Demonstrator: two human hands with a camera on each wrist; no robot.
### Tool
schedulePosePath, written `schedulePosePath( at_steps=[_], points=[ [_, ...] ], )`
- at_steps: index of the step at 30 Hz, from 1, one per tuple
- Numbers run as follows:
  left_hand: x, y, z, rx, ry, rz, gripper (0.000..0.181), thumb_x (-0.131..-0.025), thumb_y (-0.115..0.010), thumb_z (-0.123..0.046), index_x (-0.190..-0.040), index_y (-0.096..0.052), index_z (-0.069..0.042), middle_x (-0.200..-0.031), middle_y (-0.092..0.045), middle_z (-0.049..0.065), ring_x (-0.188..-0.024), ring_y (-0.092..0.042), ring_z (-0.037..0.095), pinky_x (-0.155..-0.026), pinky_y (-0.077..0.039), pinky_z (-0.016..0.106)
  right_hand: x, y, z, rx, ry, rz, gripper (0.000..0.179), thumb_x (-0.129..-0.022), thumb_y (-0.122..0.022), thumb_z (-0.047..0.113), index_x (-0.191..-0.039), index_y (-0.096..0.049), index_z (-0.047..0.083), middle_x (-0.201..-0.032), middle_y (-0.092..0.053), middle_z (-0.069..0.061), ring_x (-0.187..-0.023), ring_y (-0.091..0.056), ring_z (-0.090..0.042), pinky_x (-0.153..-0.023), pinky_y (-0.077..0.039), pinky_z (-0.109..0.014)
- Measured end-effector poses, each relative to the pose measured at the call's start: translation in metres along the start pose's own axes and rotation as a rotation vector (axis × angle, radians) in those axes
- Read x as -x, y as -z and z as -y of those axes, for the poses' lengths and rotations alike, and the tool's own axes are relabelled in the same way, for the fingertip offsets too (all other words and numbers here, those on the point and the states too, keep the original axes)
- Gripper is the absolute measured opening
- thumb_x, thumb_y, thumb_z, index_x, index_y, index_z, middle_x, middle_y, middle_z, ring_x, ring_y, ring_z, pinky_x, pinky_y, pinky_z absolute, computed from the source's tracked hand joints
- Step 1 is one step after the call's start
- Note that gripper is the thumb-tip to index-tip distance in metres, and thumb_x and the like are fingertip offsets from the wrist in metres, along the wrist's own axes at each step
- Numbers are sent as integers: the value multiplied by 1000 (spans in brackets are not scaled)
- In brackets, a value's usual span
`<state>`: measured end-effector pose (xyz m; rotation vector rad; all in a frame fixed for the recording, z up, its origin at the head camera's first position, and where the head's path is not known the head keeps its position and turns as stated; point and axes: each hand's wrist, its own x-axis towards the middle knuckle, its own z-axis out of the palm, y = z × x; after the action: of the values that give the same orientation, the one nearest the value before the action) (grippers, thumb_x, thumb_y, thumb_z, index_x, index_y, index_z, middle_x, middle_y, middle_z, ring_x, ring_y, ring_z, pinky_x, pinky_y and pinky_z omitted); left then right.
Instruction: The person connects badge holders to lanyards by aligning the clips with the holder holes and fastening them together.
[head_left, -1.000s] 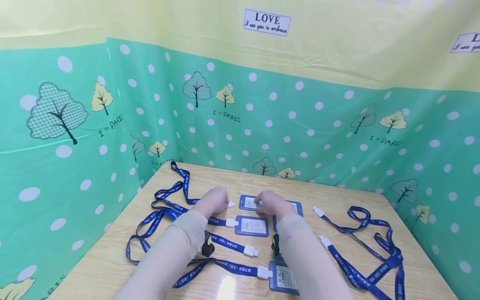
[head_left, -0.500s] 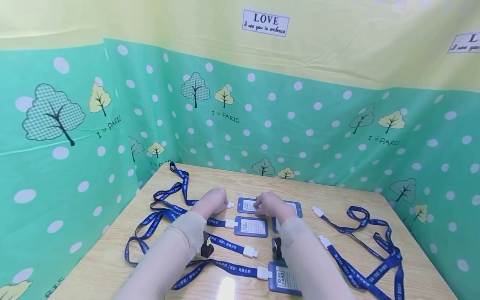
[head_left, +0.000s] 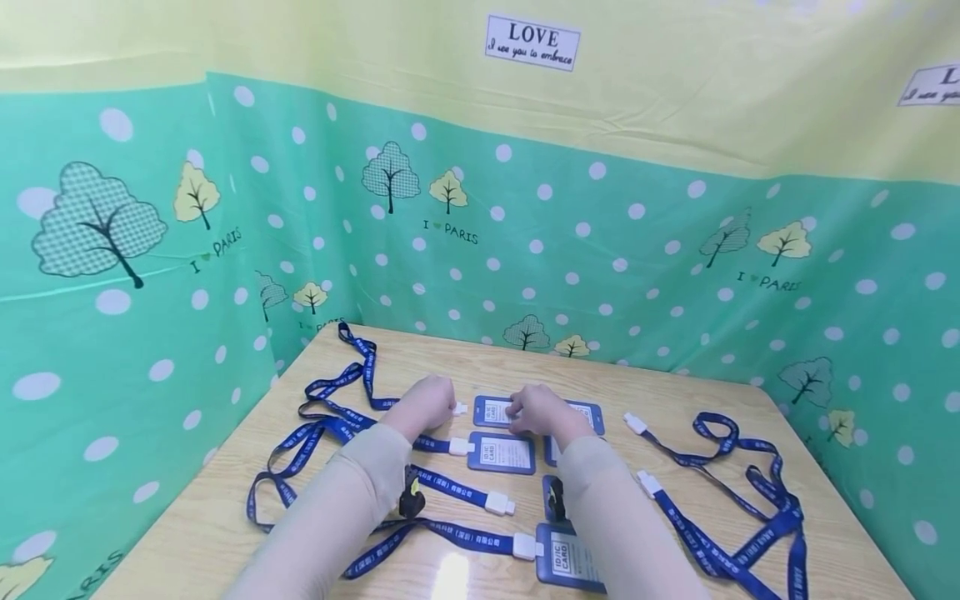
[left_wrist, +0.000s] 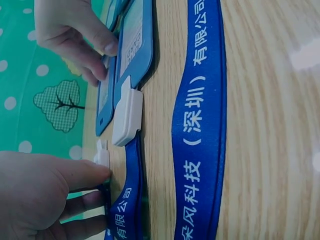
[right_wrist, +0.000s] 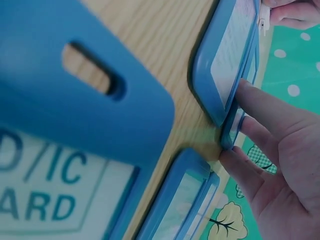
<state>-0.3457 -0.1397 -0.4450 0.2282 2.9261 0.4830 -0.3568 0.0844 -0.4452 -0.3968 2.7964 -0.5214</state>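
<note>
My left hand [head_left: 427,404] pinches the white plastic clip [left_wrist: 102,156] at the end of the farthest blue lanyard [head_left: 380,403]. Across a small gap from that clip, my right hand [head_left: 545,410] holds a blue ID card holder [head_left: 489,410] lying flat at the back of the table. In the right wrist view, the right thumb and fingers [right_wrist: 245,167] span the holder's edges. Just in front lies another card holder [head_left: 504,452], joined to a white clip [head_left: 460,447]. The fingers of the left hand are mostly hidden in the head view.
Nearer me, a loose lanyard clip [head_left: 500,503] lies left of a partly covered holder, and a joined card holder [head_left: 564,557] sits at the front. More holders [head_left: 589,416] lie by the right wrist. Two lanyards [head_left: 780,525] are spread at the right. Patterned cloth [head_left: 600,250] surrounds the wooden table.
</note>
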Motion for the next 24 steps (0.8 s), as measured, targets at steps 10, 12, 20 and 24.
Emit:
schedulePosePath(
  at_steps=[10, 12, 20, 24],
  points=[
    [0, 2, 2, -28, -42, -26, 9, -89, -73, -5, -94, -78, -11, -94, -70, 5, -80, -64, 18, -83, -58, 35, -1, 2, -2, -7, 6, 3, 31, -85, -84, 25, -115, -78, 23, -148, -55, -2, -141, -43, -34, -114, -37, -55],
    [0, 2, 2, -26, -47, -19, 9, -89, -72, -4, -92, -78, -11, -92, -69, 4, -80, -63, 18, -83, -58, 35, -1, 1, -3, -15, 4, 3, 30, -85, -84, 24, -114, -79, 23, -148, -56, -1, -141, -43, -34, -114, -37, -54],
    [-4, 0, 4, -50, -94, -14, 10, -91, -71, -4, -96, -75, -12, -89, -64, 0, -82, -61, 16, -85, -57, 35, 0, 0, -3, -17, 1, 4, 30, -85, -84, 25, -115, -78, 24, -148, -55, 0, -141, -43, -33, -115, -36, -54],
    [-4, 0, 5, -78, -113, -23, 11, -92, -71, -4, -99, -75, -11, -91, -65, 1, -84, -62, 17, -86, -57, 35, 0, 0, -2, -10, -1, 7, 30, -86, -84, 27, -115, -78, 25, -148, -55, 1, -142, -43, -33, -115, -36, -54]
  ],
)
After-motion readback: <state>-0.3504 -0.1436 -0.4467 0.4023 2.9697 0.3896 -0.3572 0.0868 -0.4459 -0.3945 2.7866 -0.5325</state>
